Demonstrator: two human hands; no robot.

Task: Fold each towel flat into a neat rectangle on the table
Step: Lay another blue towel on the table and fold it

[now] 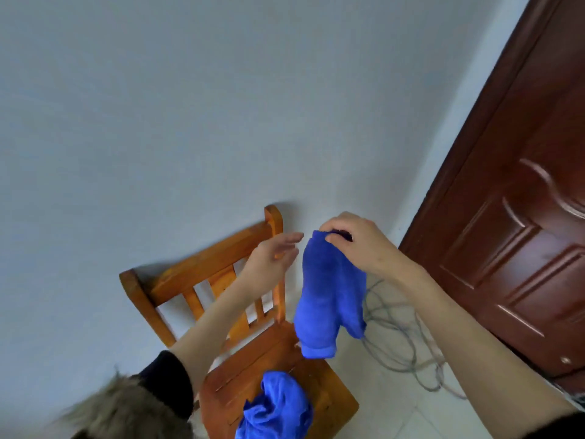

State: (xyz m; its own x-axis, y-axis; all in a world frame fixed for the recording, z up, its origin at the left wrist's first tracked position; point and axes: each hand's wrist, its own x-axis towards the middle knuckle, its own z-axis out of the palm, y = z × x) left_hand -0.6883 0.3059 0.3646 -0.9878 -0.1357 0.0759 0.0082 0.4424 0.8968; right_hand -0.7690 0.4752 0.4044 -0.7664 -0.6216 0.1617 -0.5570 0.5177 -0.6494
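I see a pale grey wall (190, 122), orange wooden chair (202, 274) against it, dark red panelled door (522, 232), grey cables (399, 343) on pale floor tiles (395, 416).

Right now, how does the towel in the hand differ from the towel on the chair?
The held towel hangs long and straight, pinched at its top by the right hand; the chair towel lies crumpled on the seat, untouched. Both are bright blue, neither folded.
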